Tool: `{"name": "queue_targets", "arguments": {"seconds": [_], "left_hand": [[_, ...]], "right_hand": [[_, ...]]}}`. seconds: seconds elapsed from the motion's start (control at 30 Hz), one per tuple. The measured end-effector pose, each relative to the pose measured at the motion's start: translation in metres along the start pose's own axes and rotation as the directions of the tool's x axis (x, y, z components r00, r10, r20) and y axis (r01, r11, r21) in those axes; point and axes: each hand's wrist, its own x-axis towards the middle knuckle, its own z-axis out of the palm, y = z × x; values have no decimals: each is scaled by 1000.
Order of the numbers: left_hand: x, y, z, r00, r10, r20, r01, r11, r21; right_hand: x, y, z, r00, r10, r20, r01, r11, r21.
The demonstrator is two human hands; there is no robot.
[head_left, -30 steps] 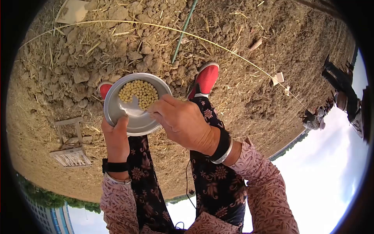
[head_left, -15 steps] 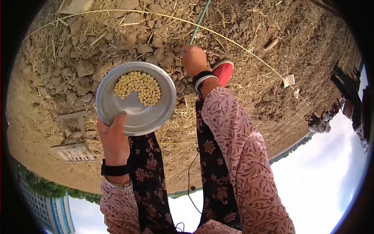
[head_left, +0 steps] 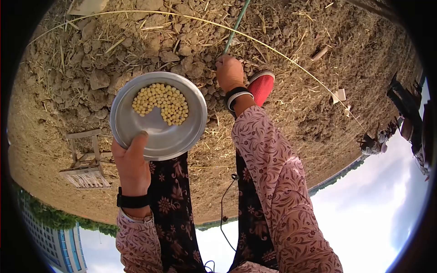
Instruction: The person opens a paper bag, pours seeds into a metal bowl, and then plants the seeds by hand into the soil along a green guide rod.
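My left hand (head_left: pixel 132 166) grips the near rim of a round metal bowl (head_left: pixel 157 145), thumb over the edge and fingers hidden beneath. Round pale-yellow beans or seeds (head_left: pixel 161 101) lie in a curved heap toward the bowl's far side, leaving shiny metal bare near my thumb. To the right of the bowl, my right hand (head_left: pixel 229 73) is closed around the near end of a thin green rod (head_left: pixel 236 27). That rod stretches away over the soil, past the top of the view.
Dry clods and straw (head_left: pixel 100 79) cover the ground. A pale yellow cane or strip (head_left: pixel 200 18) arcs across it. A red shoe (head_left: pixel 261 88) is beside my right wrist. A small wooden stool (head_left: pixel 86 159) lies at left. Another person (head_left: pixel 405 104) is at far right.
My right hand has shifted slightly down and to the right, and the green rod has moved a little right with it. The bowl has barely moved.
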Motion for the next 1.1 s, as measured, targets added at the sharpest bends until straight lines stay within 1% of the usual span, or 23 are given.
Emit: {"name": "queue_targets", "arguments": {"seconds": [0.07,0.13,0.27,0.33,0.4,0.47,0.53,0.57,0.63,0.67,0.77,0.9,0.97,1.0,1.07,1.1], "left_hand": [[-1,0,1,1000,8,0,-8,1000,11],[-1,0,2,1000,4,4,-4,1000,6],[-1,0,2,999,3,33,-2,1000,-7],[1,-4,-5,999,-1,42,1,1000,10],[1,-5,-5,999,-5,51,4,1000,25],[-1,-2,-1,1000,2,20,-3,1000,9],[-1,-3,-1,1000,9,24,-9,1000,7],[-1,-4,-1,1000,15,28,-15,1000,6],[-2,-2,0,999,8,33,-8,1000,2],[-2,-1,1,999,1,39,-1,1000,-1],[-2,-1,3,1000,-7,14,7,1000,-1],[0,0,1,1000,1,15,-2,1000,28],[0,2,2,1000,-5,12,5,1000,17],[0,2,2,1000,-7,12,6,1000,18],[1,2,1,1000,-13,16,13,1000,18],[1,2,2,1000,-13,14,12,1000,18]], "right_hand": [[0,-1,1,1000,21,10,-21,1000,-14],[0,0,4,999,9,-51,-9,1000,-8],[1,2,6,998,49,-48,-48,999,23],[2,3,9,997,5,-73,-1,998,56],[1,3,8,998,-1,-66,3,999,43],[-1,1,4,998,-7,-58,8,1000,28],[-3,4,-2,995,48,-89,-28,976,214],[-3,6,-5,995,49,-89,-29,977,213],[-2,15,-7,978,1,-207,49,971,235],[0,18,-7,984,111,-141,-62,947,317],[2,20,-14,981,137,-136,-85,939,334],[-2,9,-21,992,96,-86,-69,958,278],[-2,5,-15,997,68,-20,-65,988,138],[-3,3,-11,997,70,-19,-67,988,138],[-3,1,-3,994,56,-89,-48,995,84],[-2,0,0,995,55,-88,-47,995,85]]}}
